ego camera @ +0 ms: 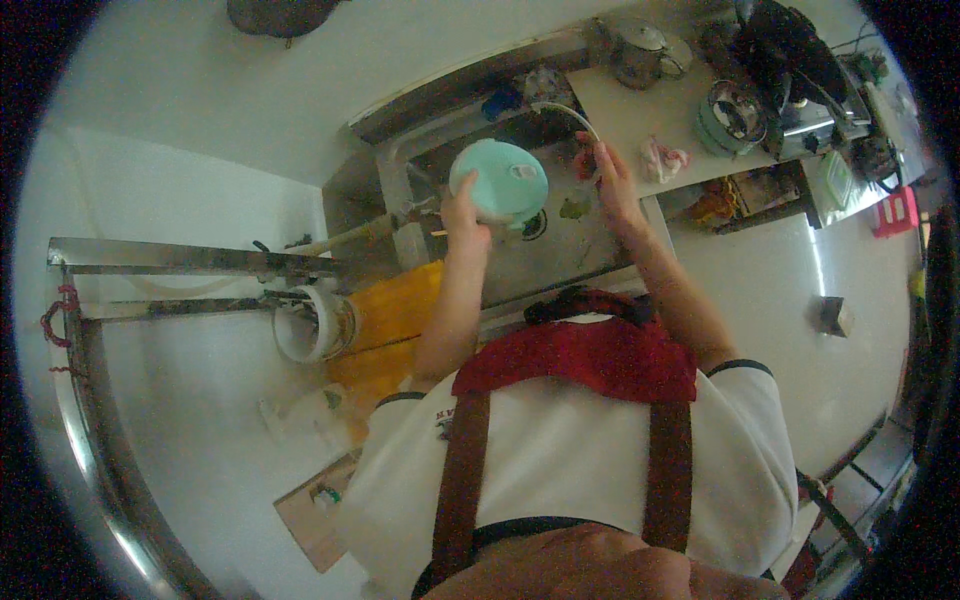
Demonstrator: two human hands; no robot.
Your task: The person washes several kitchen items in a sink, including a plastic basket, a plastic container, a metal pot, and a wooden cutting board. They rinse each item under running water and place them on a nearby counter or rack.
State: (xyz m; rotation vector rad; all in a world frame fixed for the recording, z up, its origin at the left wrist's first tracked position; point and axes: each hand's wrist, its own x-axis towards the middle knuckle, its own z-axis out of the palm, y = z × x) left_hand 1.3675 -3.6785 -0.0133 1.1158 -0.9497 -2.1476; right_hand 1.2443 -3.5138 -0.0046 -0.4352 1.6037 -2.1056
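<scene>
Over a sink basin point(559, 244), my left hand point(465, 206) holds a round mint-green lid or shallow container point(499, 180), its thumb lying on the face. A small pale patch shows near that item's right side. To the right, my right hand point(609, 176) has its fingers around the end of a thin, curved white hose or spout point(566, 112); the exact grip is partly hidden. Below the green item, the dark drain point(534, 225) shows in the basin, with a greenish scrap point(574, 208) beside it.
A metal kettle point(637, 56), a pot point(731, 118) and a crumpled pink-white cloth point(663, 160) stand on the counter to the right. A gas stove point(817, 124) is beyond them. At left are a white bucket point(300, 326) and a metal rail point(187, 257).
</scene>
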